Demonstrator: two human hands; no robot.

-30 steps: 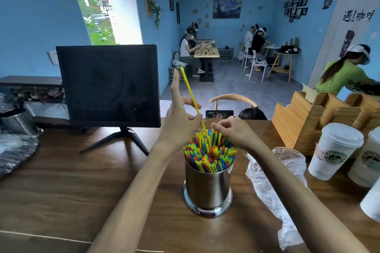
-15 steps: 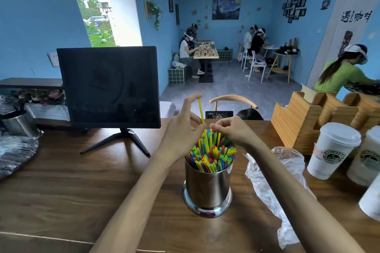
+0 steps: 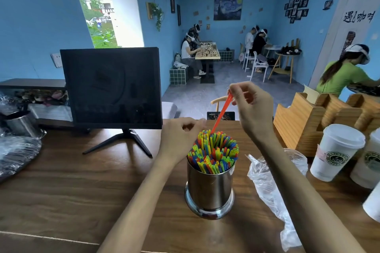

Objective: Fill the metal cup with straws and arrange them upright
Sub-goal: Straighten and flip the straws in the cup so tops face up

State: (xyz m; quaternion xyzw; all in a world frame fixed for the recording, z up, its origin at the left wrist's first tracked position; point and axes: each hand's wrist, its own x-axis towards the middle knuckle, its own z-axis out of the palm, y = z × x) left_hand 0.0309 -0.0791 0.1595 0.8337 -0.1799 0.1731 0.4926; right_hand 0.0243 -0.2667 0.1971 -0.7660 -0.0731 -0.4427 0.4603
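A shiny metal cup (image 3: 209, 189) stands on the wooden counter (image 3: 72, 187), packed with several upright coloured straws (image 3: 213, 154). My right hand (image 3: 251, 109) is raised above and behind the cup and pinches the top of an orange straw (image 3: 222, 115), whose lower end dips into the bundle. My left hand (image 3: 181, 139) sits at the cup's left rim with fingers curled, touching the straw tips; whether it holds one is hidden.
A black monitor (image 3: 112, 88) on a stand is behind left. A crumpled clear plastic bag (image 3: 267, 183) lies right of the cup. White lidded paper cups (image 3: 335, 150) and a wooden holder (image 3: 308, 117) stand at right. A metal container (image 3: 22, 125) sits far left.
The yellow straw that my left hand held has gone down into the cup. My right hand rose from the bundle with an orange straw pinched. My left hand lowered to the rim.
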